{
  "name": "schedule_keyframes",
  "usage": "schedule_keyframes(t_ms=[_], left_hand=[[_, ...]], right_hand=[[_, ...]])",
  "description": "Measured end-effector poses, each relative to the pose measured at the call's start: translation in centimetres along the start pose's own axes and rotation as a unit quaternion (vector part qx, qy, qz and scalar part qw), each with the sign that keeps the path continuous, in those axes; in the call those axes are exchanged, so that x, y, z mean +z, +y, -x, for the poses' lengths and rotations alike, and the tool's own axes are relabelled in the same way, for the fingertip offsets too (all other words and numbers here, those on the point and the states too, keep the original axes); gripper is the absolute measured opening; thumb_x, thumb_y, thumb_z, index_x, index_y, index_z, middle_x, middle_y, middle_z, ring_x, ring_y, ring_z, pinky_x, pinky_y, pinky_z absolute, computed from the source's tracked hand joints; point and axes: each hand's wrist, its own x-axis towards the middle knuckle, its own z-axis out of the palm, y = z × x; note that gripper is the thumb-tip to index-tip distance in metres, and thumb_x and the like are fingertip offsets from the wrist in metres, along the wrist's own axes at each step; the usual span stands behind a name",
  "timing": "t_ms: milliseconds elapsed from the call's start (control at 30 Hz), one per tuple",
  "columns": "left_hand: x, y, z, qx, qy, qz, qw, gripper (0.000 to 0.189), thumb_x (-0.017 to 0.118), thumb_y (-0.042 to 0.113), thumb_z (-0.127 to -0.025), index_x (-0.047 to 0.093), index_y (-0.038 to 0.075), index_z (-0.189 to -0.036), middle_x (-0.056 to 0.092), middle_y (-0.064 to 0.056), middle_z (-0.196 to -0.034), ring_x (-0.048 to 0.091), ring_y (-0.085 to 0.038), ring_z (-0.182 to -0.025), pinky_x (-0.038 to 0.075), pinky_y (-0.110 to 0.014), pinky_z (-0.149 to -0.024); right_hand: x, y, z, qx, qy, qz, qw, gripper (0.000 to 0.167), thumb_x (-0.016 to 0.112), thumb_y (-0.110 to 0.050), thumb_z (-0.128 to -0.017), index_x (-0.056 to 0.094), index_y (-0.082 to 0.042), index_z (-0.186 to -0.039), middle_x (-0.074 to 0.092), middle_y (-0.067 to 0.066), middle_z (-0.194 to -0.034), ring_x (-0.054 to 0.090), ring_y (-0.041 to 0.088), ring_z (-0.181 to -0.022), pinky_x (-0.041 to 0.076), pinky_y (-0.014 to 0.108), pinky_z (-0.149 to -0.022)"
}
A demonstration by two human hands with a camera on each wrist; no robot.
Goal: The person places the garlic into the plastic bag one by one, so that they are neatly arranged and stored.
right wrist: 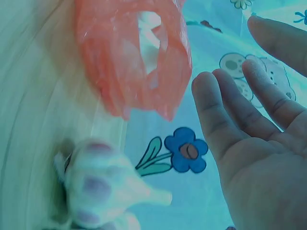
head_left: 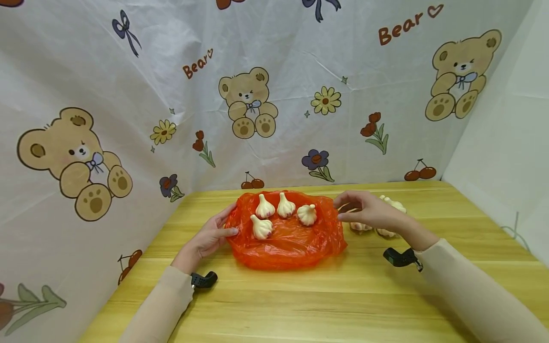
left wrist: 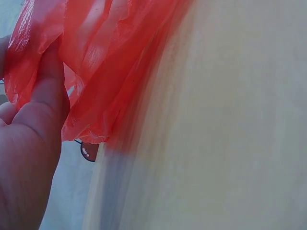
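Pinching the bag (head_left: 283, 259) with left grip (head_left: 212, 236) (four garlics (head_left: 286, 206) inside), holding right grip (head_left: 371, 210) loosely spread beside it, near other garlics (head_left: 395, 205).

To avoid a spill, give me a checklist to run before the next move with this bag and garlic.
1. Left hand holding the red bag: ok, it grips the left edge.
2. Bag mouth open: ok, the four garlic bulbs inside show plainly.
3. Right hand free: ok, it holds nothing.
4. Bag's right side held: not ok, no hand grips it.
5. Loose bulbs near the right hand: ok, on the table beside the bag.
6. Exact count of loose bulbs: cannot tell, the right hand partly hides them.
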Motion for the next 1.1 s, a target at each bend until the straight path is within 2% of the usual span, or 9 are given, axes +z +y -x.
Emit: schedule_keyframes(t_ms=[200, 333, 500, 800, 867, 1033, 1100], left_hand=[[0.0, 0.0, 0.1, 0.0, -0.002, 0.0, 1.0, 0.093, 0.068, -0.007, -0.093, 0.019, 0.024, -0.166, 0.018, -0.011, -0.172, 0.055, -0.019, -0.132, 0.059, -0.035, -0.099], [0.0, -0.1, 0.1, 0.002, -0.008, -0.005, 1.0, 0.093, 0.067, -0.006, -0.094, 0.017, 0.023, -0.167, 0.016, -0.013, -0.172, 0.055, -0.019, -0.132, 0.059, -0.035, -0.099], [0.1, 0.0, 0.1, 0.0, -0.007, 0.001, 1.0, 0.091, 0.065, -0.008, -0.095, 0.02, 0.025, -0.166, 0.019, -0.011, -0.172, 0.056, -0.019, -0.132, 0.059, -0.035, -0.098], [0.0, 0.3, -0.2, 0.003, -0.01, -0.001, 0.9999, 0.091, 0.065, -0.009, -0.095, 0.021, 0.026, -0.166, 0.02, -0.01, -0.171, 0.057, -0.019, -0.13, 0.059, -0.036, -0.098], [0.0, 0.3, -0.2, 0.003, -0.01, -0.001, 0.9999, 0.091, 0.065, -0.009, -0.094, 0.021, 0.026, -0.166, 0.02, -0.01, -0.171, 0.056, -0.02, -0.131, 0.059, -0.036, -0.098], [0.0, 0.2, -0.1, 0.001, -0.009, -0.005, 0.9999, 0.09, 0.063, -0.009, -0.095, 0.02, 0.026, -0.166, 0.02, -0.009, -0.172, 0.054, -0.02, -0.133, 0.059, -0.035, -0.098], [0.0, 0.2, -0.1, 0.0, -0.007, -0.008, 0.9999, 0.09, 0.063, -0.009, -0.096, 0.02, 0.026, -0.166, 0.02, -0.009, -0.172, 0.054, -0.02, -0.133, 0.059, -0.036, -0.098]], right_hand=[[-1.0, 0.4, 1.6, -0.009, 0.027, 0.024, 0.9993, 0.034, 0.074, -0.026, -0.096, 0.065, -0.008, -0.123, 0.067, 0.012, -0.124, 0.067, 0.026, -0.114, 0.06, 0.022, -0.09], [-1.8, 0.9, 2.4, -0.018, 0.045, 0.026, 0.9985, 0.03, 0.074, -0.023, -0.097, 0.065, -0.009, -0.122, 0.069, 0.01, -0.119, 0.067, 0.02, -0.108, 0.06, 0.023, -0.087], [-2.9, 1.7, 3.5, -0.01, 0.061, 0.026, 0.9978, 0.032, 0.074, -0.022, -0.097, 0.064, -0.009, -0.123, 0.068, 0.013, -0.123, 0.067, 0.012, -0.107, 0.062, 0.026, -0.084], [-4.6, 2.7, 5.5, 0.007, 0.081, 0.061, 0.9948, 0.039, 0.072, -0.022, -0.098, 0.061, -0.003, -0.13, 0.065, 0.017, -0.13, 0.065, 0.018, -0.113, 0.058, 0.022, -0.084], [-4.9, 3.0, 5.8, 0.009, 0.087, 0.065, 0.9941, 0.039, 0.072, -0.022, -0.098, 0.061, -0.004, -0.13, 0.065, 0.016, -0.129, 0.065, 0.015, -0.112, 0.058, 0.022, -0.084], [-5.7, 4.4, 6.3, 0.015, 0.093, 0.077, 0.9925, 0.04, 0.073, -0.022, -0.097, 0.06, -0.004, -0.13, 0.063, 0.015, -0.129, 0.063, 0.013, -0.113, 0.058, 0.02, -0.084], [-6.0, 5.1, 6.4, 0.018, 0.093, 0.082, 0.9921, 0.042, 0.074, -0.022, -0.097, 0.06, -0.004, -0.132, 0.062, 0.016, -0.131, 0.063, 0.017, -0.116, 0.057, 0.019, -0.085]])
